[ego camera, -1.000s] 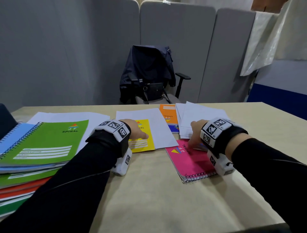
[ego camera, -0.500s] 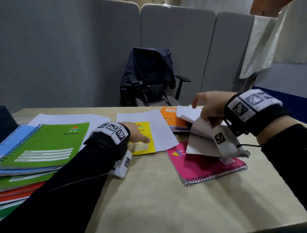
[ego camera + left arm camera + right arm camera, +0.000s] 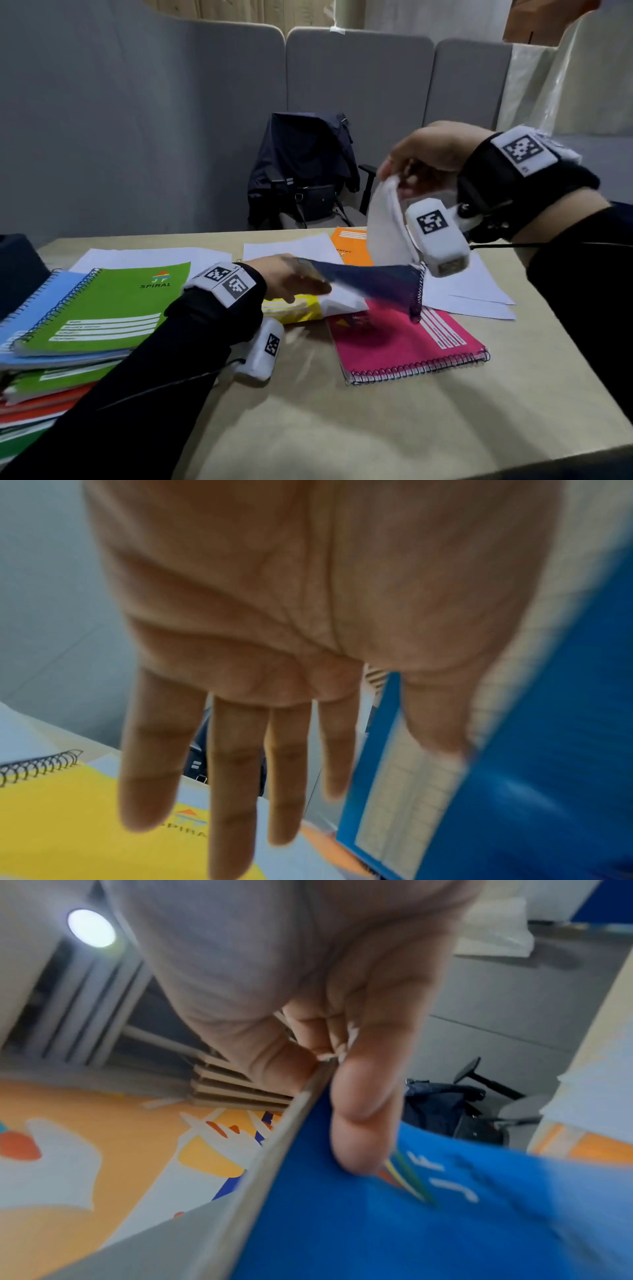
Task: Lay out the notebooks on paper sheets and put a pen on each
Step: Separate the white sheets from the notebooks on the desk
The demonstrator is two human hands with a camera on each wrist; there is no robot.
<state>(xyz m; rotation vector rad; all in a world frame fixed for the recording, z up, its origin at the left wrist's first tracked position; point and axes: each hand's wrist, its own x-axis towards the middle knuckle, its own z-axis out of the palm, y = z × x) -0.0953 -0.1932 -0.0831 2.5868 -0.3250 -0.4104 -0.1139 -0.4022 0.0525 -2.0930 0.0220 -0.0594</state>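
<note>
My right hand (image 3: 399, 178) is raised above the table and pinches a corner of a blue spiral notebook (image 3: 363, 277) between thumb and fingers (image 3: 359, 1123). The notebook (image 3: 411, 1218) hangs tilted over the pink notebook (image 3: 394, 339). My left hand (image 3: 301, 277) reaches out flat with straight fingers (image 3: 240, 804) over the yellow notebook (image 3: 294, 308); its thumb side touches the blue notebook's (image 3: 514, 777) lower edge. The yellow notebook lies on a white sheet (image 3: 284, 246). An orange notebook (image 3: 349, 246) lies further back. No pen is in view.
A stack of spiral notebooks with a green one (image 3: 102, 308) on top sits at the left edge, partly on a sheet (image 3: 147, 257). Loose white sheets (image 3: 472, 284) lie at the right. An office chair with a dark jacket (image 3: 305, 171) stands behind the table.
My right hand rose from the paper pile with the blue notebook and swung it up and left. My left hand moved right from the yellow notebook toward the blue one.
</note>
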